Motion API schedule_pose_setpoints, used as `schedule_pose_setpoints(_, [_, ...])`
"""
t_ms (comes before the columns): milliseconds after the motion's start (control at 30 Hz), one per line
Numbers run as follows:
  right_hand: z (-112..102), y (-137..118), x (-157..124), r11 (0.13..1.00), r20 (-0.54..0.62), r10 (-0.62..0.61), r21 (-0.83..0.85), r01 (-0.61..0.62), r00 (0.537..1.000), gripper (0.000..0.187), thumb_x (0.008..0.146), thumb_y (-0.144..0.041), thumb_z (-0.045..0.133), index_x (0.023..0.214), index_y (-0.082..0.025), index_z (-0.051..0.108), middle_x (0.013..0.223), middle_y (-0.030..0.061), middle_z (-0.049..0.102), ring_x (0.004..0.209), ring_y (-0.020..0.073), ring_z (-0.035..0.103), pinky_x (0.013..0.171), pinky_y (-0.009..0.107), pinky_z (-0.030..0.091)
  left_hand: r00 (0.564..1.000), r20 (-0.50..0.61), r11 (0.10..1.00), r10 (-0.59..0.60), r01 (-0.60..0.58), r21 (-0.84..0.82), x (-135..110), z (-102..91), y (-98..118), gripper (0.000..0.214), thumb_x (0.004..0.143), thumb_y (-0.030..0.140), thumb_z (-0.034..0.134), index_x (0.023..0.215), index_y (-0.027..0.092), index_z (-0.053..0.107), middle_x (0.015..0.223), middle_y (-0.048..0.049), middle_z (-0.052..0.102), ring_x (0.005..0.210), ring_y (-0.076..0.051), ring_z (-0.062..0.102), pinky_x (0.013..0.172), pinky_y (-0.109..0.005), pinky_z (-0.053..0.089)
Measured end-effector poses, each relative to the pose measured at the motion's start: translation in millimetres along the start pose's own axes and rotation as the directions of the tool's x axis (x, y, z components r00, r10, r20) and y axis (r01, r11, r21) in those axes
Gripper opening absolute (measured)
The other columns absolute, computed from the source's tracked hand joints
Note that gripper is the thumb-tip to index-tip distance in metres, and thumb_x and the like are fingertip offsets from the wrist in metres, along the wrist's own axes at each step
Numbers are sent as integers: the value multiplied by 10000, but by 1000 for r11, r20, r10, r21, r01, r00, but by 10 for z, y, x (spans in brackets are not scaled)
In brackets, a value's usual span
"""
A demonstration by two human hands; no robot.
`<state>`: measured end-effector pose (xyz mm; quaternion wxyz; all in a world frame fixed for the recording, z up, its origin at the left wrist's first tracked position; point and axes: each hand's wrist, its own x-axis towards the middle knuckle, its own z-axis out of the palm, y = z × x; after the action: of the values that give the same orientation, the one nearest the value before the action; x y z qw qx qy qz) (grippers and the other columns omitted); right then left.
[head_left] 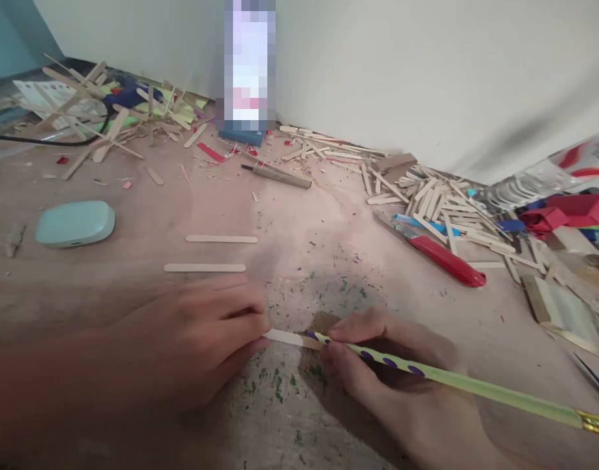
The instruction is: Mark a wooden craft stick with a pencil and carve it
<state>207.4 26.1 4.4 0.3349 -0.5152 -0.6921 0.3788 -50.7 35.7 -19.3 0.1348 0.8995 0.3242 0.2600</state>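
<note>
Pinkish-brown counter (147,205) underlies everything. Left hand (211,333) has its fingers pinched together; right hand (407,398) curls its fingers round a yellow-green pencil (485,388). Red-handled cutter (446,260) lies beyond, to the right. Pale wooden stick (289,337) sits low between both hands, left end gripped, right end beneath the pencil's purple tip.

Smooth, matt wooden stick (290,337)

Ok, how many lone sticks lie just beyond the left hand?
2: nearer stick just past the left hand, farther stick beyond that, slightly right. The hand may hide more.
</note>
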Motion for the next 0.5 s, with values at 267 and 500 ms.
schedule_pose_setpoints(267, [125,40,-78,990,-47,-137,-41,135,989,147,873,-137,734,820,-262,679,777,-9,797,623,144,750,515,182,554,999,23,994,-48,50,-102,-53,19,55,224,1099,179,490,989,196,683,960,1,667,831,-160,587,753,-316,452])
schedule_pose_setpoints(500, [156,-1,-102,999,-49,-40,21,41,998,121,877,-174,738,788,-248,702,774,27,805,608,169,753,441,202,503,984,132,977,-116,137,-161,-49,-54,-9,162,1069,208,543,1059,228,704,1016,5,675,876,-158,604,758,-321,439])
